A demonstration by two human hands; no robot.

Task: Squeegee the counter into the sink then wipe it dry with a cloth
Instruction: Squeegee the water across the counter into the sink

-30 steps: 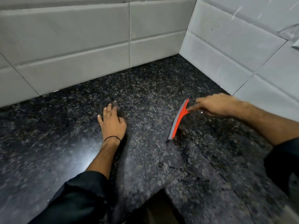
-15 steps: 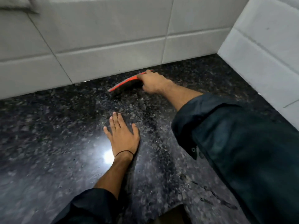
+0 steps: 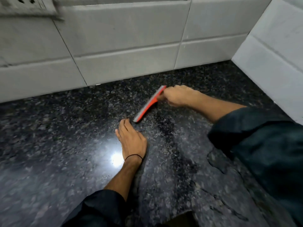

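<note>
A red squeegee (image 3: 148, 104) with a grey blade lies edge-down on the dark speckled granite counter (image 3: 57, 136), slanting from upper right to lower left. My right hand (image 3: 177, 96) grips its handle end near the back wall. My left hand (image 3: 132, 140) rests flat on the counter, fingers straight, its fingertips just left of the blade's lower end. Wet streaks show on the counter to the right of my left forearm. No sink and no cloth are in view.
White tiled walls (image 3: 124, 46) meet at a corner at the back right. A wall socket plate (image 3: 27, 4) sits at the top left. A bright light reflection (image 3: 117, 158) lies beside my left wrist. The counter's front edge has a notch at the bottom.
My right hand has drawn the squeegee from along the back wall toward me and turned it to a steeper slant; its lower end now nears my left fingertips. My left hand stays planted.
</note>
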